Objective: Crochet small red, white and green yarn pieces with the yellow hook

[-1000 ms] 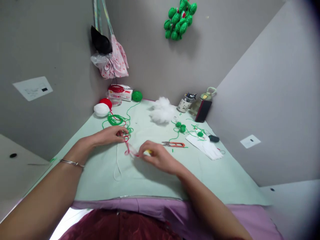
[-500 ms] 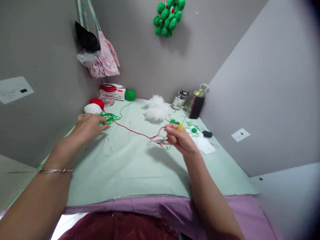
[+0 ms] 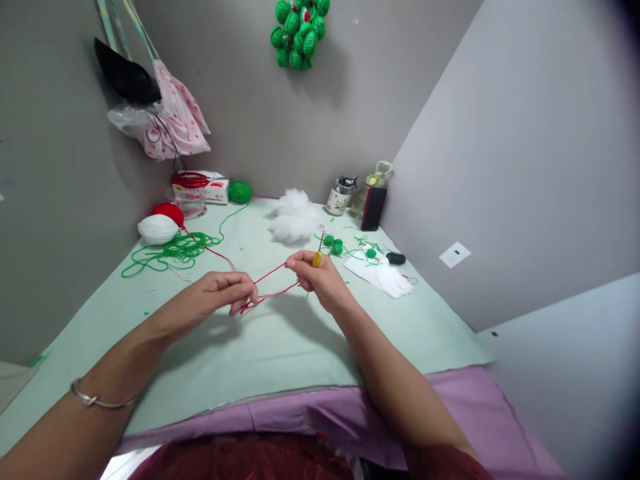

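Note:
Over the middle of the table, my left hand (image 3: 223, 292) is closed on red yarn (image 3: 271, 273), with a loop hanging by its fingertips. Two red strands run across to my right hand (image 3: 320, 279), whose fingers pinch the yarn. That same hand grips a crochet hook (image 3: 317, 259) with a yellow handle, its thin metal shaft pointing up. The strand leads back to a red yarn ball (image 3: 170, 213) at the far left, partly behind a white yarn ball (image 3: 157, 230). Loose green yarn (image 3: 173, 249) lies tangled in front of them.
White stuffing (image 3: 294, 217) sits at the back. Small green crocheted balls (image 3: 333, 245) and yarn scraps lie to the right, near a white cloth (image 3: 380, 273). A phone (image 3: 374, 209) leans by a bottle (image 3: 379, 175) and a pen holder (image 3: 340, 197). A green yarn ball (image 3: 240, 192) stands behind.
My left hand has come from the yarn balls toward the table's middle and taken hold of the red yarn. My right hand keeps the hook and yarn. The view has shifted right.

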A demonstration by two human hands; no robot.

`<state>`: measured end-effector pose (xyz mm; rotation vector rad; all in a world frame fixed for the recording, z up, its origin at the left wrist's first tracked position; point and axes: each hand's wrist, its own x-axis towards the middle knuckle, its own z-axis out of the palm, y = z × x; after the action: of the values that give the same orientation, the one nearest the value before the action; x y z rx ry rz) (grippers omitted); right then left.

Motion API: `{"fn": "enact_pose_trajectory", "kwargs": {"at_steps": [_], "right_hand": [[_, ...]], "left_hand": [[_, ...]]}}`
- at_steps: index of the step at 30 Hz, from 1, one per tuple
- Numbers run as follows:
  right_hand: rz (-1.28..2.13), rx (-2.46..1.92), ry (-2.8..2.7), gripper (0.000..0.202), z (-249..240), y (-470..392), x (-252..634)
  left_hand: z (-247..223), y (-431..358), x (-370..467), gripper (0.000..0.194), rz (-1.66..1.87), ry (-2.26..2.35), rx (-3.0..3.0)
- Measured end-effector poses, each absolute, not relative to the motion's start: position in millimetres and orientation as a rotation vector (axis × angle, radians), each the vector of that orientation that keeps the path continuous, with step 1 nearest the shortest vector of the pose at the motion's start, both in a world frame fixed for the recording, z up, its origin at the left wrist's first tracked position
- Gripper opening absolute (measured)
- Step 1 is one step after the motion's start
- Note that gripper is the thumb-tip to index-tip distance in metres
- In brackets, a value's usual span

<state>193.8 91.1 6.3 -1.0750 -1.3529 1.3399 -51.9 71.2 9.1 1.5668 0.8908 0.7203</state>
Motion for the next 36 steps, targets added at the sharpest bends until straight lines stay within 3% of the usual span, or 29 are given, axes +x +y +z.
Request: {"fn": "enact_pose_trajectory", "kwargs": {"at_steps": [10, 15, 23, 28, 31, 36], "right_hand": [[1.013, -1.202, -1.215, 0.028, -16.4, 115.0, 200.8], [1.208, -1.201, -1.349, 0.030, -11.0, 116.5, 211.4], [1.517, -1.056, -1.441, 0.038, 5.9, 113.4, 230.5], [1.582, -0.984, -1.342, 0.039, 10.5, 114.7, 238.0], [1.618, -0.953, -1.317, 0.037, 10.6, 112.0, 233.1], [1.694, -0.924, -1.354, 0.034, 7.9, 104.0, 214.6]], "left_hand": [[13.3, 55.6, -62.3, 0.025, 1.152, 0.869, 0.952], [16.4, 80.8, -82.4, 0.011, 1.490, 0.920, 0.869], [32.4, 121.9, -148.9, 0.006, 1.913, 1.243, 0.820], [19.5, 126.3, -152.2, 0.008, 1.854, 1.664, 1.167], [15.7, 116.5, -136.1, 0.030, 1.749, 1.801, 1.459], [16.3, 88.4, -71.4, 0.031, 1.392, 1.560, 1.824]]}}
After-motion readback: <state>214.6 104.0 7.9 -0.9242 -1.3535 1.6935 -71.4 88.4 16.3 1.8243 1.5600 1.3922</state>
